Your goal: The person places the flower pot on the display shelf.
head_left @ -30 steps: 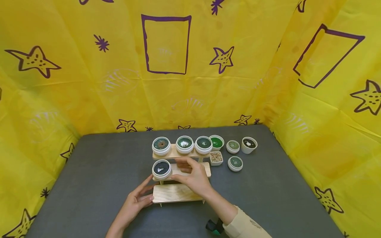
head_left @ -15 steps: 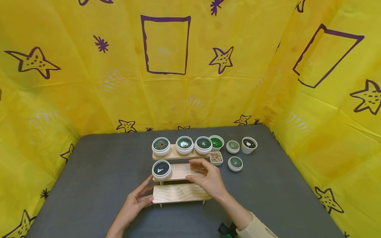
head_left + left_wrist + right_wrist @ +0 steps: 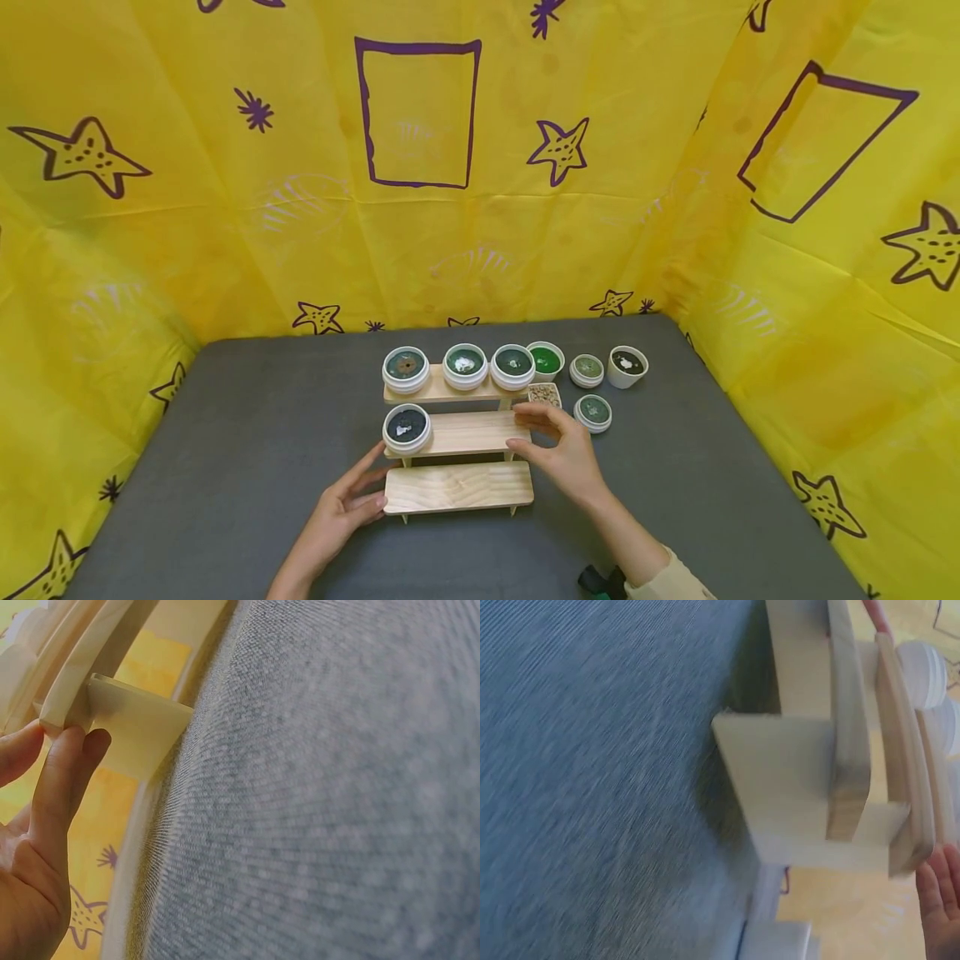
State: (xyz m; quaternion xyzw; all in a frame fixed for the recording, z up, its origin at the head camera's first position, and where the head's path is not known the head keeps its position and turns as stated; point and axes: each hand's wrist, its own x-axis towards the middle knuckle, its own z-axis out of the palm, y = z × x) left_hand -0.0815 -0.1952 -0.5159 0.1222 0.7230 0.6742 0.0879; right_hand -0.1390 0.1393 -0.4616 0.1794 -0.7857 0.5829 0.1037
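Note:
A three-tier wooden display stand (image 3: 457, 487) sits on the dark grey table. My left hand (image 3: 337, 512) holds its left end; in the left wrist view, thumb and fingertips meet at a board corner (image 3: 56, 712). At the middle tier's right end is my right hand (image 3: 566, 458), fingers loosely bent around that end and holding nothing. The right wrist view has its fingers (image 3: 934, 889) right beside a board end. One white round pot with dark contents (image 3: 407, 427) stands on the middle tier's left. Three more white pots, including a green one (image 3: 465, 365), line the top tier.
Right of the stand are a white cup of bright green (image 3: 546, 360), a square dish of beige bits (image 3: 544, 394), two low green-filled pots (image 3: 592, 412) and a cup with dark contents (image 3: 627, 367). Yellow printed cloth (image 3: 420, 250) walls the table.
My right hand has slid rightward along the middle tier, from beside the dark pot to the board's right end. The left hand and all pots have stayed in place.

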